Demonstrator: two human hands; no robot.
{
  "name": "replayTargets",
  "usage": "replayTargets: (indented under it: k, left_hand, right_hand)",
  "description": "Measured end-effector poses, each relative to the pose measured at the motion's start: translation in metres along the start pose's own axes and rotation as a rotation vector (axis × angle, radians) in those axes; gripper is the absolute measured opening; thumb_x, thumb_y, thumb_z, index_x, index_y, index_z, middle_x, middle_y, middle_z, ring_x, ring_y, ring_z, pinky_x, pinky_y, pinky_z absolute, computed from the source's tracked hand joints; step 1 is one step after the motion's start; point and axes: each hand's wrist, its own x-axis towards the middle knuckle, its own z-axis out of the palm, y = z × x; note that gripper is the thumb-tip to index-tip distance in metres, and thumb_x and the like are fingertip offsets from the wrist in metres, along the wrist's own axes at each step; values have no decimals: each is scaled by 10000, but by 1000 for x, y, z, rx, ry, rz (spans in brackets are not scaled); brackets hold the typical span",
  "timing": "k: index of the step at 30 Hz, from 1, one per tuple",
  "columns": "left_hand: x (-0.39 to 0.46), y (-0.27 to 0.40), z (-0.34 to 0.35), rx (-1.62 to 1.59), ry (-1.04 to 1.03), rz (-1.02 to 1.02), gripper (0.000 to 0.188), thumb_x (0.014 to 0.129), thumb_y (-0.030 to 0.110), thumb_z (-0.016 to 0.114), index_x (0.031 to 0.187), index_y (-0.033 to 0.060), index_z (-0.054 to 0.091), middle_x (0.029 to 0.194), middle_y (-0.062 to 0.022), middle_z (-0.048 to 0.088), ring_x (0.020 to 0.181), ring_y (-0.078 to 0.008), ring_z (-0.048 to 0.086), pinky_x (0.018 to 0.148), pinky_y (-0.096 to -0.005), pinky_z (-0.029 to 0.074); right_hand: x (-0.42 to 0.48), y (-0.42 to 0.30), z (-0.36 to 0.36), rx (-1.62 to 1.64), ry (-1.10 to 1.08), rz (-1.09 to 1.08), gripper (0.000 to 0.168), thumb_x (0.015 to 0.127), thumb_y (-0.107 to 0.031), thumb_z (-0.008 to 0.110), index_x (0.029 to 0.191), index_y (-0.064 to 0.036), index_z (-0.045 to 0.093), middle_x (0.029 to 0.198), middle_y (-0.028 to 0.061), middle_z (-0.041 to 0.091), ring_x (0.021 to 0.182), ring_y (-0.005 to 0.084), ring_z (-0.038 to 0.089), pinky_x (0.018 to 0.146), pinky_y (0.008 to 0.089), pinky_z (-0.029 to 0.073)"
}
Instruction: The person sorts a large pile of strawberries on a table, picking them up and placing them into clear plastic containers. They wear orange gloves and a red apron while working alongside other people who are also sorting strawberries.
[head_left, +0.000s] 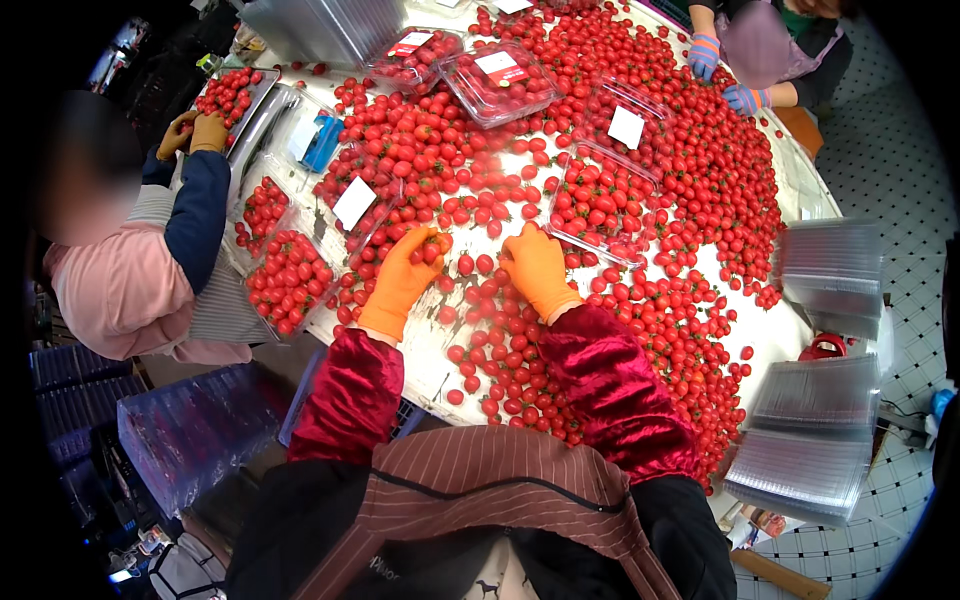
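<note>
My left hand (403, 283), in an orange glove, is closed around a few cherry tomatoes (430, 250) left of the middle of the white table (427, 330). Over loose tomatoes to its right is my right hand (537, 268), gloved the same way; its fingertips point down and whether they hold anything is hidden. Just beyond it an open clear plastic clamshell (600, 199) is filled with tomatoes. Another clamshell with a white card (354, 203) lies beyond my left hand. Loose tomatoes spread between my forearms and along the right side.
At the left a person in brown gloves (196, 133) handles tomatoes at a tray; a co-worker's striped gloves (724, 79) are at the far right. Closed clamshells (499, 82) stand at the back. Stacked clear plastic containers (806, 435) line the right edge, others (322, 30) the far left.
</note>
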Motion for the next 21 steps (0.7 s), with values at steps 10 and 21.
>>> replayTargets:
  k: [10, 21]
  left_hand:
    - [11, -36, 16, 1783, -256, 581, 340, 776, 98, 705, 1109, 143, 656, 1015, -72, 604, 926, -313, 612, 755, -383, 505]
    - [-31, -3, -1, 478, 4, 9, 319, 922, 137, 607, 1241, 124, 609, 1008, -24, 641, 814, -116, 627, 686, -238, 489]
  right_hand:
    - [-50, 15, -7, 1354, 86, 509, 310, 946, -138, 609, 1217, -19, 517, 1115, 52, 591, 971, 127, 603, 792, 258, 500]
    - [-44, -43, -10, 307, 32, -120, 183, 798, -186, 681, 952, -88, 682, 939, 100, 579, 867, 305, 587, 753, 409, 481]
